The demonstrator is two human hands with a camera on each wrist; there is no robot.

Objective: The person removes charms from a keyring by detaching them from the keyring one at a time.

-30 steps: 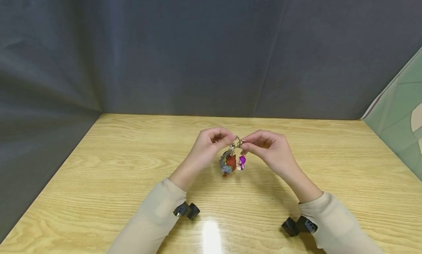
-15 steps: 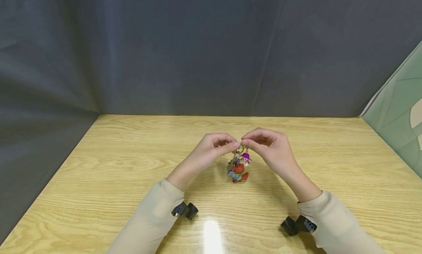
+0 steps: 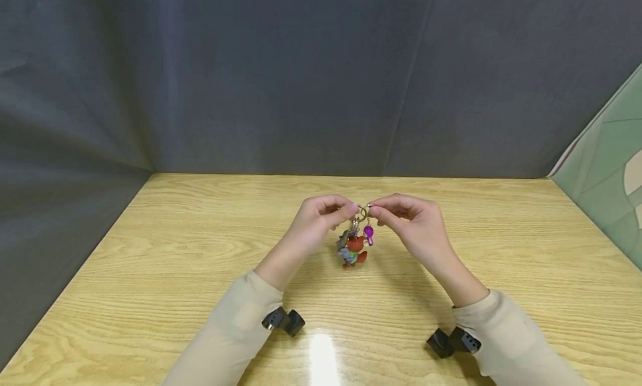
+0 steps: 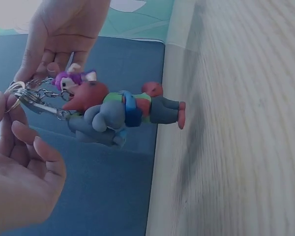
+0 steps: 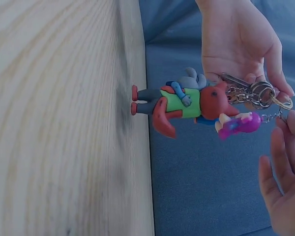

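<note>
The pale wood-grain tabletop (image 3: 165, 263) is the landmark, with grey cloth walls behind it. Above its middle, both hands meet: the left hand (image 3: 321, 219) and the right hand (image 3: 408, 221) each pinch at a small metal key ring (image 3: 362, 210), fingers curled in narrow. From the ring, on short chains, hang a red-headed rubber figure charm in a green top and grey trousers (image 3: 353, 249), a grey rubber charm pressed against it (image 4: 101, 123), and a small purple-haired charm (image 3: 368, 233). The wrist views show the red figure's feet just above the tabletop, whether touching I cannot tell.

The step in hand looks like working a charm on or off the ring; the next move likely calls for prying the coil open while the other hand steadies it.

Against half a second ago, the bunch has swung left and the purple charm now hangs apart on the right rather than on top of the red figure.
</note>
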